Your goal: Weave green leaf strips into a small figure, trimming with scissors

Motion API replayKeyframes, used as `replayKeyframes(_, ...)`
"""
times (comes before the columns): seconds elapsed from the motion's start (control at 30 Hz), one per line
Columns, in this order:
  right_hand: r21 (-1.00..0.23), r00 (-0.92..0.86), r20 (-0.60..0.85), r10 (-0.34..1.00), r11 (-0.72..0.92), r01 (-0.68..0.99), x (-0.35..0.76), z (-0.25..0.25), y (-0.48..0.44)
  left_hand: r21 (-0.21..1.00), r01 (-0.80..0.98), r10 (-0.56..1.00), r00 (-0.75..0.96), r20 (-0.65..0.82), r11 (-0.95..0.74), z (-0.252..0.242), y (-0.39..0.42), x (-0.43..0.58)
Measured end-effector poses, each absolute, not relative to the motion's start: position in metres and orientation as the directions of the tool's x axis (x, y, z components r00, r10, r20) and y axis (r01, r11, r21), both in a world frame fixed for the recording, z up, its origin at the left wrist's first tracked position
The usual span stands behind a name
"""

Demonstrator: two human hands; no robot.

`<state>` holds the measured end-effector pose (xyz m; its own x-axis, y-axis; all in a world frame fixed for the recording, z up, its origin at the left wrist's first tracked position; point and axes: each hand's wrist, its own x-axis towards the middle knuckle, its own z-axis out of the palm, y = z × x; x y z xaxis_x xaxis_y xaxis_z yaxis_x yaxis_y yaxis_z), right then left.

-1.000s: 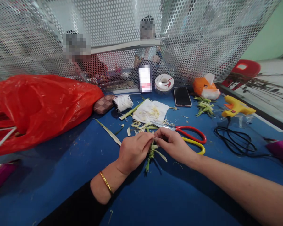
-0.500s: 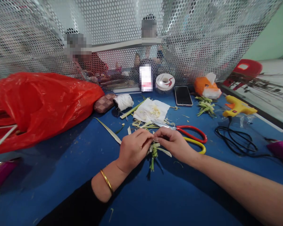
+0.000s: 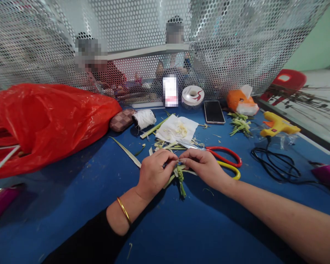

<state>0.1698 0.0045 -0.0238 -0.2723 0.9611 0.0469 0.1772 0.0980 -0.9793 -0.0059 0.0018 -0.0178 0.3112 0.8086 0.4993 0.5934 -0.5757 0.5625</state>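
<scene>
Both hands meet over the middle of the blue table, fingertips pinched almost together. From between them hangs a small braided piece of green plant strips, its frayed tail pointing down toward me. My left hand, with a gold bangle at the wrist, is closed at the braid's top end. My right hand pinches at the same spot from the other side. What exactly lies between the fingertips is thin and hard to make out. Just behind my right hand lie scissors with one red and one yellow handle.
Behind the hands lies a white tissue with plant scraps. A white thread spool, a ribbon roll and a phone stand farther back. A red plastic bag fills the left; a yellow glue gun with its cord lies right.
The braid's hanging tail has swung slightly to the right. My fingertips have shifted a little, and both hands stay at nearly the same place.
</scene>
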Motion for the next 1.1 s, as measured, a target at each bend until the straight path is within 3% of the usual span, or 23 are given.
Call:
replayKeyframes(0.37, -0.980, -0.118, -0.030, 0.993, -0.006, 0.198, 0.171, -0.022, 0.003, 0.656, 0.560, 0.859, 0.255, 0.444, -0.506, -0.018, 0.005, -0.007)
replayKeyframes(0.63, -0.990, -0.067, -0.133, 0.989, -0.136, -0.044, 0.168, -0.021, 0.004, 0.637, 0.582, 0.861, 0.294, 0.415, -0.506, -0.013, 0.004, -0.006)
replayKeyframes(0.9, -0.972, -0.047, -0.187, 0.981, -0.192, -0.133, 0.168, -0.018, 0.004, 0.692, 0.529, 0.870, 0.264, 0.417, -0.492, -0.015, 0.005, -0.007)
replayKeyframes(1.1, -0.946, -0.166, -0.131, 0.977, -0.173, -0.274, 0.170, -0.012, 0.002, 0.699, 0.544, 0.886, 0.263, 0.383, -0.464, -0.018, 0.007, -0.007)
